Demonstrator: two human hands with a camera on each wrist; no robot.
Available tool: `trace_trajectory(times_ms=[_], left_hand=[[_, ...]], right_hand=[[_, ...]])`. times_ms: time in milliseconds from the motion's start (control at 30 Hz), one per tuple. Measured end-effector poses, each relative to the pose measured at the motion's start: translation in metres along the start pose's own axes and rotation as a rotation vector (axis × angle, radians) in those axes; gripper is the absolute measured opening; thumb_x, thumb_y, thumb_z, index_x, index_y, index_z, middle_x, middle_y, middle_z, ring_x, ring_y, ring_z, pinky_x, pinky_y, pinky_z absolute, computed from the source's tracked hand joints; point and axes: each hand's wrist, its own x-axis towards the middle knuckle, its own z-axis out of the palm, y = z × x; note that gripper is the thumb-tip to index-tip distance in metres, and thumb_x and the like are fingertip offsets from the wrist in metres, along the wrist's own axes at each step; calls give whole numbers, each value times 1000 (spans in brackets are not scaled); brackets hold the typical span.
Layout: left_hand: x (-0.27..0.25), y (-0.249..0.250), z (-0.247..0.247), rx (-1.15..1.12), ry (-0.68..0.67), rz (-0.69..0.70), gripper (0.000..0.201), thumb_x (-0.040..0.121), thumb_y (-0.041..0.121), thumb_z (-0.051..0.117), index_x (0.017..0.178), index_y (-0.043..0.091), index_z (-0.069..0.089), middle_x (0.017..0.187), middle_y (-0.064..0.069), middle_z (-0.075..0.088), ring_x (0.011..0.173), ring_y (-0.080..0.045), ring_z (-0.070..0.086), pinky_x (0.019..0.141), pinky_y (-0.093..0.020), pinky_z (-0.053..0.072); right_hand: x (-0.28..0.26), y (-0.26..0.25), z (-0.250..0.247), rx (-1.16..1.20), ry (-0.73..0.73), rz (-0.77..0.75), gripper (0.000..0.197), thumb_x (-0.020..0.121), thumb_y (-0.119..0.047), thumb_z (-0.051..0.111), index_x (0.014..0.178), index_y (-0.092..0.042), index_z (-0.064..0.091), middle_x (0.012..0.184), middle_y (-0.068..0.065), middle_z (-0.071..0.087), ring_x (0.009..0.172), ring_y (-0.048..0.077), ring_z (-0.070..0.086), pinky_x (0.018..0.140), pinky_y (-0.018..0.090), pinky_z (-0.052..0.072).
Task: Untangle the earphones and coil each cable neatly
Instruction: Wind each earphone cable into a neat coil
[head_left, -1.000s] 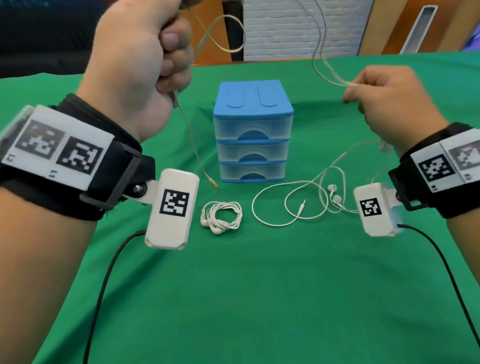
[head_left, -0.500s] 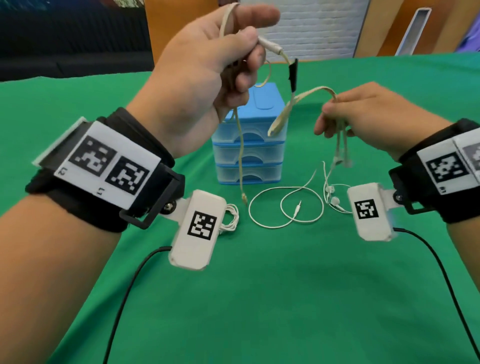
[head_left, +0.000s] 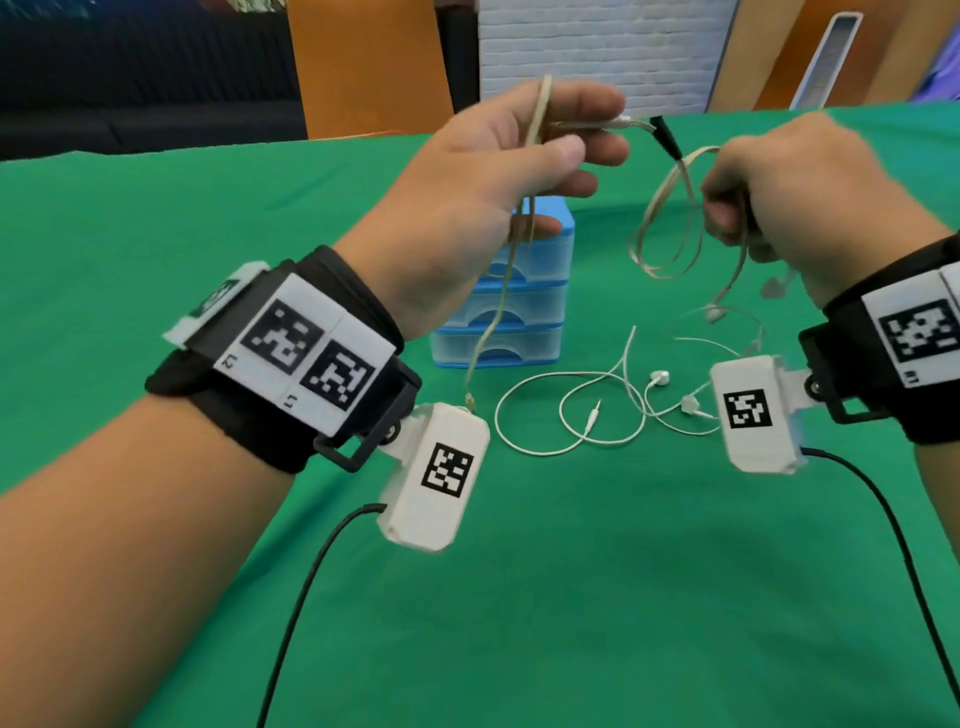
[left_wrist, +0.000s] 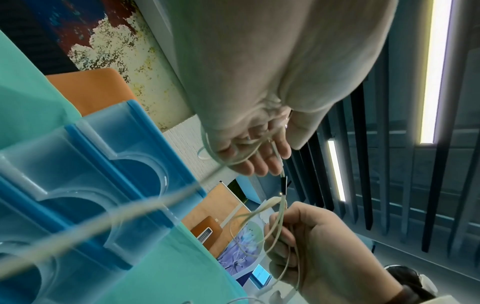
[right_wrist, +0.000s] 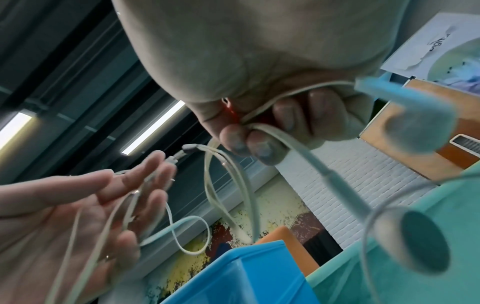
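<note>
- Above a green worktop (head_left: 519, 597), the left hand (head_left: 498, 171) is raised with fingers nearly straight, beige earphone cable (head_left: 670, 218) draped over them.
- Just right, the right hand (head_left: 795, 192) is curled tight around the same cable's loops, earbuds dangling below.
- The cable spans left to right between both hands; its plug end hangs from the left.
- White earphones (head_left: 587, 410) lie loose below, near a blue drawer box (head_left: 524, 312).
</note>
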Motion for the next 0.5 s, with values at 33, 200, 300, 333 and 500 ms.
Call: trace_trajectory(times_ms=[33, 200, 300, 333, 500], left_hand=[[0, -1, 1, 19, -18, -13, 31, 102, 13, 47, 131, 19, 58, 121, 2, 70, 103, -11, 60, 83, -30, 45], [-1, -8, 8, 68, -45, -42, 38, 101, 7, 47, 138, 14, 53, 133, -2, 65, 106, -6, 59, 85, -26, 45], [0, -11, 9, 102, -68, -52, 36, 102, 7, 48, 136, 15, 56, 131, -1, 66, 114, -12, 63, 90, -31, 46], [0, -10, 10, 115, -81, -66, 34, 102, 8, 48, 134, 16, 58, 132, 1, 66, 119, -12, 62, 92, -30, 46], [-3, -8, 8, 142, -110, -125, 26, 104, 17, 48, 121, 19, 68, 122, 2, 72, 125, -15, 60, 110, -48, 39]], right_hand=[[-2, -1, -1, -10, -20, -7, 33, 96, -18, 48, 63, -16, 50, 37, -11, 52, 41, 5, 49, 43, 12, 42], [-9, -6, 0, -83, -145, -122, 38, 92, -16, 51, 58, -5, 64, 44, -5, 58, 45, 7, 47, 54, 19, 35], [-7, -3, 4, -81, -184, -147, 36, 96, -27, 54, 69, -15, 74, 56, -7, 62, 52, 3, 45, 59, 25, 32], [-6, -1, 6, -80, -198, -150, 35, 95, -33, 55, 72, -17, 76, 60, -1, 62, 56, 11, 45, 60, 29, 34], [-2, 8, 11, -119, -208, -148, 29, 94, -37, 56, 84, -24, 79, 59, 5, 52, 59, 29, 44, 60, 42, 40]])
